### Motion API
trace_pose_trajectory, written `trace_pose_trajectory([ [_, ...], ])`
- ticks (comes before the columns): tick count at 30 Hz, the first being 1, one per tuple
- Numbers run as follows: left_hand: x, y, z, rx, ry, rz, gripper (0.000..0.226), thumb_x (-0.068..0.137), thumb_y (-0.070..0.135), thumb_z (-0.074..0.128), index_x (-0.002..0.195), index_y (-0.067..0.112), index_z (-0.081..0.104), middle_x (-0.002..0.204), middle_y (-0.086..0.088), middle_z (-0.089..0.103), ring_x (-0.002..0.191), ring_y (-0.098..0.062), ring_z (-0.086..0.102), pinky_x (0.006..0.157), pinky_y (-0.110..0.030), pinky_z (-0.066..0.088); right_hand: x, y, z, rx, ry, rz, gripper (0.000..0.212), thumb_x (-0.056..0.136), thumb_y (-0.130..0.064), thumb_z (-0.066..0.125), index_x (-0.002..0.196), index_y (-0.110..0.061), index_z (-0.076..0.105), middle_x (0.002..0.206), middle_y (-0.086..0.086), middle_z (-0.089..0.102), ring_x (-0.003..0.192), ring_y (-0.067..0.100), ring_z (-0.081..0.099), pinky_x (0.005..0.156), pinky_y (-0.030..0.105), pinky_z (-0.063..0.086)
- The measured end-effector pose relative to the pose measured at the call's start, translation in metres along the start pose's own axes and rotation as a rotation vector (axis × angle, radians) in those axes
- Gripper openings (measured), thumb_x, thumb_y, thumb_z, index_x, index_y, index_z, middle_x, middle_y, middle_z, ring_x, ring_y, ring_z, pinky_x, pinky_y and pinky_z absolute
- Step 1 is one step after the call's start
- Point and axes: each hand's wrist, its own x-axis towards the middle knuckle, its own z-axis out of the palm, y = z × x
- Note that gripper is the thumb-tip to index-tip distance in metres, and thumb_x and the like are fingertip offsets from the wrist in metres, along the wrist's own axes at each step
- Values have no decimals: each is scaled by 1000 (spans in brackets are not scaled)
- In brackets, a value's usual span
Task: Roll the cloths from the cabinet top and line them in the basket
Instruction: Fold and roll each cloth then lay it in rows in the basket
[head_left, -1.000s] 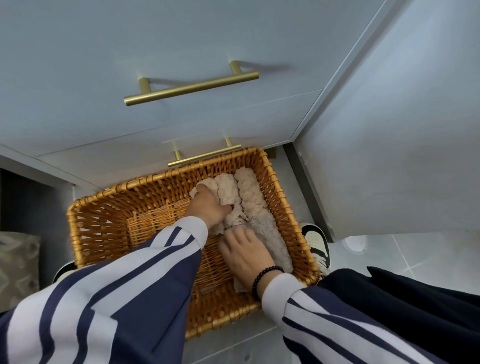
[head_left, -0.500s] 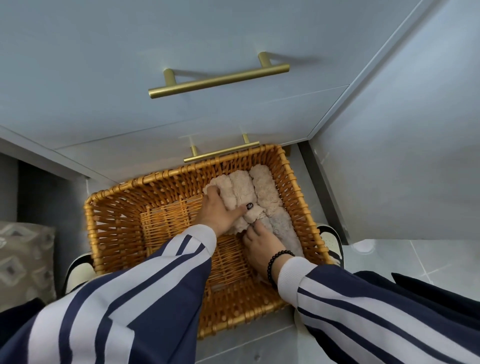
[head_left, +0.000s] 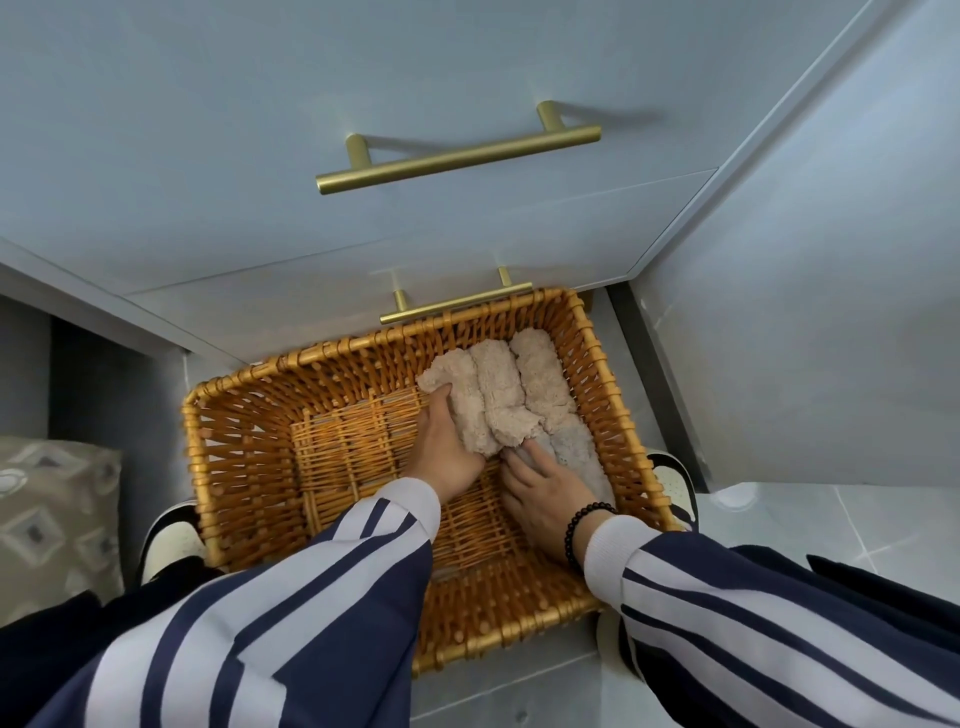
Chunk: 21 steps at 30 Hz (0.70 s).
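Observation:
A woven wicker basket (head_left: 244, 457) sits on the floor below me. Several rolled beige fluffy cloths (head_left: 498, 395) lie side by side along its right half, with a greyer roll (head_left: 576, 457) nearer to me. My left hand (head_left: 447, 452) presses against the leftmost beige roll (head_left: 457, 395), fingers wrapped along its side. Flat on the grey roll's near end rests my right hand (head_left: 545, 493), fingers spread, a dark bead bracelet on the wrist. The basket's left half shows bare weave.
Pale blue drawer fronts with brass bar handles (head_left: 457, 150) rise just beyond the basket. A cabinet side wall (head_left: 805, 312) stands at the right. My shoes (head_left: 675, 478) flank the basket. A patterned cushion (head_left: 52, 509) lies at the left.
My left hand slid along the leftmost roll, pushing it against the others. My right hand shifted from over the rolls to the grey roll's near end. The view drifted, so the basket appears further right.

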Motion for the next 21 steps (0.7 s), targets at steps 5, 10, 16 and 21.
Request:
trace_pose_trajectory([
  [5,1,-11,0,-43,28,9,90,70,13,74,144,28,26,139,-3,43,125,-21,46,105,-41,42,-2,-5,-14,9,-80,-28,47,102,-31,34,147,-18,32,156,18,18,144,44,3,110,64,-9],
  [10,-7,-5,1,-32,79,-43,83,74,13,69,145,27,28,140,-5,37,126,-26,43,103,-36,39,-2,-10,-32,-44,-302,-75,55,102,-38,33,151,-17,22,159,11,12,142,49,-7,107,71,-9],
  [16,-8,18,16,-109,13,-132,99,83,31,67,153,31,-2,149,-3,18,139,-29,24,114,-41,23,6,-2,-30,17,-415,-32,63,100,-41,33,153,-18,9,161,5,-2,144,38,-18,111,62,-14],
  [21,-9,25,24,-128,-59,-86,97,88,24,63,153,27,-9,155,0,12,143,-25,20,116,-37,22,8,-1,-19,55,-362,-16,69,98,-45,36,154,-18,6,161,7,-6,144,37,-18,108,62,-16],
])
